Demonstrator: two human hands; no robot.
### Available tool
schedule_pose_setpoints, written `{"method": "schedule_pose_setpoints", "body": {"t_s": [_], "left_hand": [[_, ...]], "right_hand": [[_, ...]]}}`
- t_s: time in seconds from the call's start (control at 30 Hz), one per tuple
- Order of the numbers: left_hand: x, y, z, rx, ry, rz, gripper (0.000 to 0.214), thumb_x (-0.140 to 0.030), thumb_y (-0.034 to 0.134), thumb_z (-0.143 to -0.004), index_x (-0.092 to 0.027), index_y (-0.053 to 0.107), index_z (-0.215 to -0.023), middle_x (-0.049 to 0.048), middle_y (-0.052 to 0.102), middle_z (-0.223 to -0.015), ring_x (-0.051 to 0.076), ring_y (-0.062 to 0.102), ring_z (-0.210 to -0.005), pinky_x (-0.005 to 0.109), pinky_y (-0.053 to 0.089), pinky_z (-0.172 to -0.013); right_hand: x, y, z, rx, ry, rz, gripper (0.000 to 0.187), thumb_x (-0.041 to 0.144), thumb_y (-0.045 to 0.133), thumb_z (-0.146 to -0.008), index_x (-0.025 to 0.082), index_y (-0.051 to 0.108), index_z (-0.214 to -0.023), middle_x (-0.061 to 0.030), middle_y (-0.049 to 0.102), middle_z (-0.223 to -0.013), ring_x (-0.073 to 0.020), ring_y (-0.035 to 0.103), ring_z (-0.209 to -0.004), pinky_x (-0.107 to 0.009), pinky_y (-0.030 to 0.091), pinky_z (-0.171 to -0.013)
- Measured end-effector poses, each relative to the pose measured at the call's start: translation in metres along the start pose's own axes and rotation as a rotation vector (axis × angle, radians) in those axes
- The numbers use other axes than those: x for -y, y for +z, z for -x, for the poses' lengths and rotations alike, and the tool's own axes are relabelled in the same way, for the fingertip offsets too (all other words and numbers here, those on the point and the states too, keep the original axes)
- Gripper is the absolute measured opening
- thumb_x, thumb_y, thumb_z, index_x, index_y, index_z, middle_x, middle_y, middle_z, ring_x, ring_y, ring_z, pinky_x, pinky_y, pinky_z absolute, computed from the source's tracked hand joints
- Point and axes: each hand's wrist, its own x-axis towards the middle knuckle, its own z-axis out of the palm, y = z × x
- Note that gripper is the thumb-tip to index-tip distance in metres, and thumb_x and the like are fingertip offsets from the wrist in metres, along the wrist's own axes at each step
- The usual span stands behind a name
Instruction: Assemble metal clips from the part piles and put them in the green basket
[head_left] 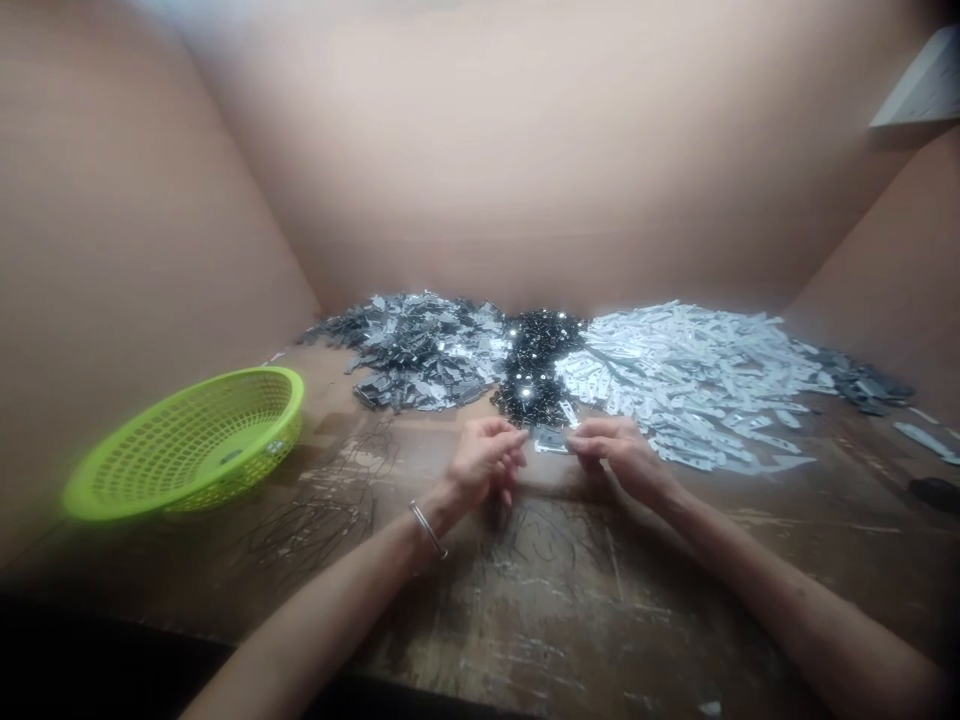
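Observation:
My left hand, with a bangle on its wrist, is closed in a pinch at the near edge of a pile of small shiny black parts. What its fingertips hold, if anything, is too small to make out. Opposite it, my right hand pinches a small silver metal strip that sticks up from the fingertips. Between both hands a small flat grey plate with a pale lower edge lies on the worn wooden table. Its right end is beside my right fingertips.
Dark grey flat metal pieces are heaped at the back left. A wide heap of silver strips spreads at the right, with more dark pieces beyond it. A tilted lime-green plastic basket stands left. Brown panels wall the table.

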Motion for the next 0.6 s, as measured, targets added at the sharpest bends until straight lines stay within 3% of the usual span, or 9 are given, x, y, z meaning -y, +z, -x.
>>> {"method": "schedule_pose_setpoints", "body": {"t_s": [0.2, 0.43, 0.5, 0.6], "left_hand": [[0.001, -0.006, -0.007, 0.167, -0.167, 0.076, 0.023, -0.031, 0.057, -0.064, -0.01, 0.048, -0.066, 0.0017, 0.051, -0.054, 0.006, 0.044, -0.036, 0.017, 0.035, -0.027], [0.015, -0.009, -0.007, 0.13, -0.248, 0.141, 0.016, -0.019, 0.06, -0.061, -0.011, 0.046, -0.063, 0.0, 0.049, -0.051, 0.007, 0.042, -0.035, 0.019, 0.036, -0.027], [0.018, -0.011, -0.008, 0.093, -0.25, 0.161, 0.015, -0.018, 0.058, -0.061, -0.011, 0.045, -0.062, -0.0012, 0.048, -0.048, 0.006, 0.039, -0.032, 0.019, 0.034, -0.025], [0.017, -0.015, -0.009, -0.005, -0.248, 0.181, 0.012, -0.015, 0.055, -0.062, -0.012, 0.044, -0.058, -0.0027, 0.045, -0.044, 0.004, 0.035, -0.029, 0.018, 0.032, -0.024]], "right_hand": [[-0.009, -0.004, -0.005, 0.083, 0.108, -0.087, 0.015, 0.024, 0.054, -0.063, 0.014, 0.056, -0.052, 0.0037, 0.046, -0.04, -0.0069, 0.038, -0.039, -0.02, 0.027, -0.041], [-0.004, -0.001, -0.004, 0.232, 0.182, -0.071, 0.019, 0.027, 0.052, -0.065, 0.014, 0.052, -0.051, 0.0044, 0.043, -0.04, -0.0066, 0.036, -0.038, -0.02, 0.026, -0.04], [-0.001, -0.002, -0.005, 0.209, 0.172, 0.02, 0.022, 0.032, 0.051, -0.067, 0.014, 0.054, -0.055, 0.0026, 0.048, -0.044, -0.0079, 0.04, -0.041, -0.021, 0.029, -0.042], [-0.003, -0.008, -0.011, 0.028, 0.07, 0.26, 0.021, 0.033, 0.049, -0.07, 0.014, 0.059, -0.072, -0.0029, 0.059, -0.067, -0.0124, 0.051, -0.06, -0.023, 0.037, -0.054]]}}
